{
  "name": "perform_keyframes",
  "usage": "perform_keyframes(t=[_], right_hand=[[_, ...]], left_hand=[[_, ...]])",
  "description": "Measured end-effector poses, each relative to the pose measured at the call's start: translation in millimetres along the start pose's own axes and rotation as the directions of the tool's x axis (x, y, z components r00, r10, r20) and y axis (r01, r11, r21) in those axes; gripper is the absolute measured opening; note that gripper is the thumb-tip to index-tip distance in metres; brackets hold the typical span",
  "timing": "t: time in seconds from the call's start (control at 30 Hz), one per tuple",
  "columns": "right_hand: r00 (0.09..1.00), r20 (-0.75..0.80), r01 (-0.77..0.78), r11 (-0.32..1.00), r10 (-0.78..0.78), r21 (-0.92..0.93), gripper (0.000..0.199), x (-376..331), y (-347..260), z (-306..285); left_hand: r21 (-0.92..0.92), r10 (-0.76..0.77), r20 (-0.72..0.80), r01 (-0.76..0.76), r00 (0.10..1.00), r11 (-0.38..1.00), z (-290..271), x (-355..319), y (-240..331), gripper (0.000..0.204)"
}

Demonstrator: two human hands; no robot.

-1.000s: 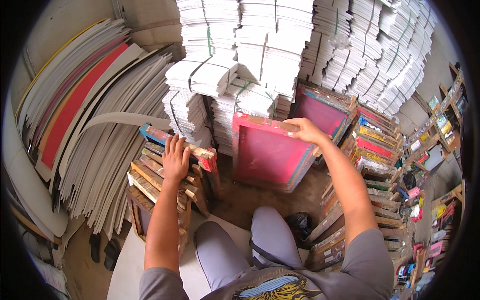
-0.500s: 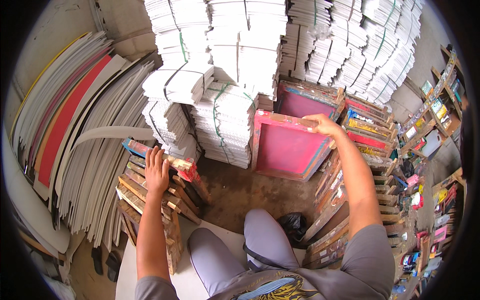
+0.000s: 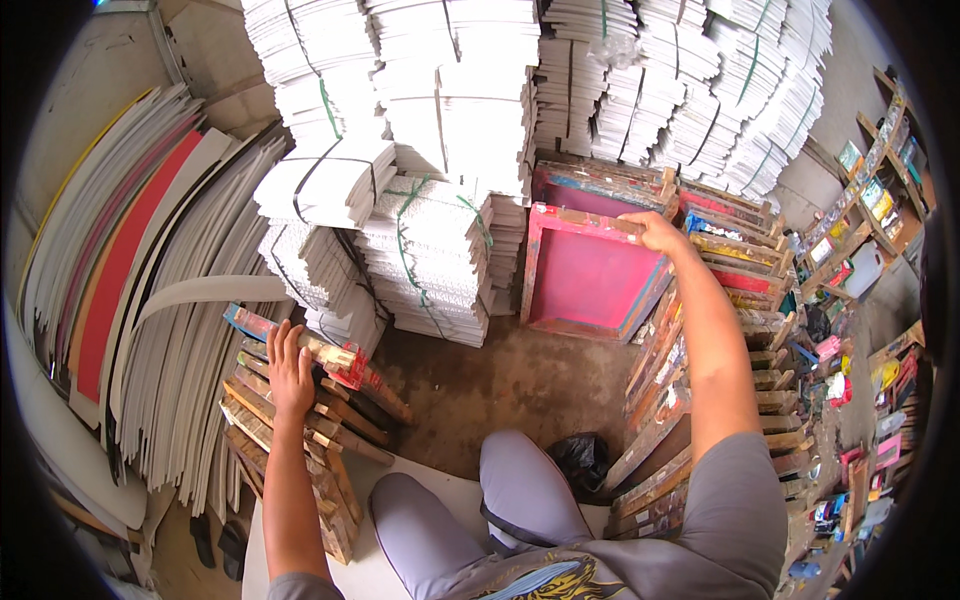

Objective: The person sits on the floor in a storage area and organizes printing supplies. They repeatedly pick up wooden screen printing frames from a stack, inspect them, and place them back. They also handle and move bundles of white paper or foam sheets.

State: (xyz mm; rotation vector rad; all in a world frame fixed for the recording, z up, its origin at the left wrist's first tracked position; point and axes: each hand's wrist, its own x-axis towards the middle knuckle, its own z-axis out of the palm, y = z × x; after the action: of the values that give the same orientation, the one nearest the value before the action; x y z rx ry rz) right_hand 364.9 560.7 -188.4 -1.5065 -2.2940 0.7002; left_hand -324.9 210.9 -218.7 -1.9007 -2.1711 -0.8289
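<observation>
My right hand [image 3: 660, 235] grips the top edge of a wooden screen printing frame [image 3: 598, 278] with pink mesh. The frame stands upright near the floor, at the end of the right-hand row of screen frames [image 3: 745, 248]. Behind it leans another pink-meshed screen frame [image 3: 585, 195]. My left hand [image 3: 290, 368] lies on the top of a leaning stack of paint-stained frames [image 3: 325, 430] at my left, its fingers stretched out across the red, white and blue edge of the foremost one.
Tall strapped bundles of white sheets [image 3: 425, 255] rise at the back. Large curved sheets [image 3: 190, 330] lean along the left wall. A black plastic bag [image 3: 580, 460] lies on the floor [image 3: 450, 390] by my knee. Bottles and containers fill a shelf [image 3: 880, 220] at the far right.
The pink frame in my right hand has shifted right, away from the white bundles and closer to the right-hand row. My view has turned slightly; my left hand stays on its stack.
</observation>
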Motion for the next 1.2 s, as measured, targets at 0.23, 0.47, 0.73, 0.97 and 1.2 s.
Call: perform_keyframes(t=[0.23, 0.47, 0.73, 0.97, 1.2], right_hand=[[0.926, -0.376, -0.202, 0.889, 0.037, -0.411, 0.050, -10, -37, 19], [0.870, -0.468, -0.039, 0.924, -0.156, -0.381, 0.046, -13, -18, 31], [0.838, -0.469, 0.120, 0.932, -0.279, -0.341, 0.046, -7, -5, 29], [0.864, -0.446, 0.038, 0.914, -0.233, -0.404, 0.048, 12, -16, 38], [0.810, -0.471, 0.123, 0.887, -0.349, -0.446, 0.048, 23, -9, 43]], left_hand=[[0.037, 0.002, -0.011, -0.002, 1.000, 0.999, -4, -1, -3, 0.043], [0.008, -0.036, 0.016, 0.036, 0.999, 0.999, -1, -1, 0, 0.045], [0.033, -0.004, -0.003, 0.004, 1.000, 0.999, -3, 0, 1, 0.043], [0.033, 0.000, 0.000, 0.000, 1.000, 0.999, -2, 1, -3, 0.043], [0.024, -0.011, 0.010, 0.011, 1.000, 1.000, -4, 1, 1, 0.045]])
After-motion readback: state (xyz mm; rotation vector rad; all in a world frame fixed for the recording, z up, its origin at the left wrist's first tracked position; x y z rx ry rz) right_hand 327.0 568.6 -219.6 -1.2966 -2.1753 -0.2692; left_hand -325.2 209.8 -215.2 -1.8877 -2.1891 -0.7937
